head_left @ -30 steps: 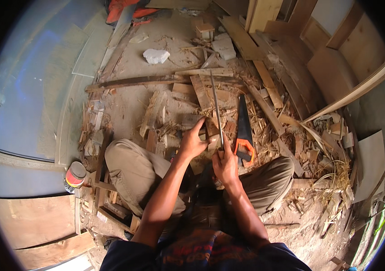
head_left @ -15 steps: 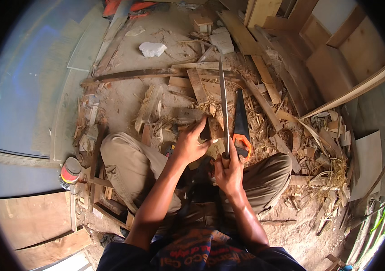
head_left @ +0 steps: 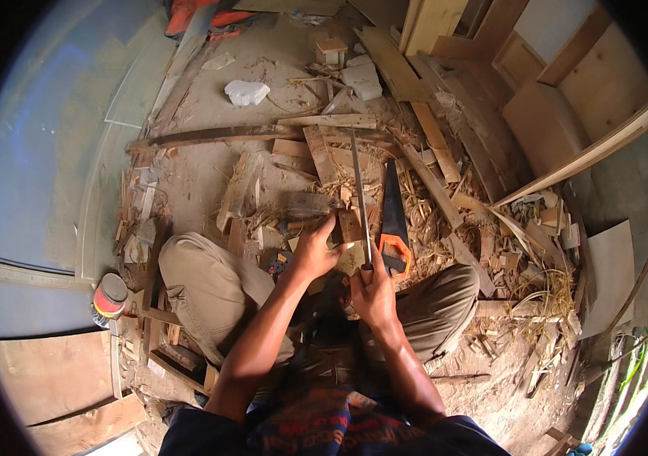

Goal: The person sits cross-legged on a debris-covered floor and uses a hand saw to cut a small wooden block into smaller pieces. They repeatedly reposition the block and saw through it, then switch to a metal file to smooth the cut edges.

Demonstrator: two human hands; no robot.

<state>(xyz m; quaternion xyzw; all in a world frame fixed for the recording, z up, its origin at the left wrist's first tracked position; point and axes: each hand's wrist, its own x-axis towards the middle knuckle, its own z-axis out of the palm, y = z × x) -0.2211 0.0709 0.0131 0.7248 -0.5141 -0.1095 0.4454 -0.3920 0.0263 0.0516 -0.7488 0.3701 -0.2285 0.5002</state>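
A small brown wood block (head_left: 350, 226) is gripped in my left hand (head_left: 316, 249), between the thumb and fingers. My right hand (head_left: 374, 295) is closed around the handle of a machete (head_left: 359, 186), whose long thin blade points away from me and shows edge-on. The blade stands close along the right side of the block; whether they touch I cannot tell. Just right of the machete, a handsaw (head_left: 393, 209) with a black blade and an orange-and-black handle lies on the wood scraps, touched by neither hand.
Wood offcuts and shavings (head_left: 502, 258) litter the ground around my crossed legs. A long dark beam (head_left: 210, 137) lies across the far side. A lidded jar (head_left: 110, 295) stands at the left beside a large bluish panel (head_left: 35, 167). Wooden furniture (head_left: 544, 121) stands far right.
The machete blade has tipped leftward, and my right hand sits slightly lower. The block in my left hand has turned, showing more of its face. The whole view has shifted a little.
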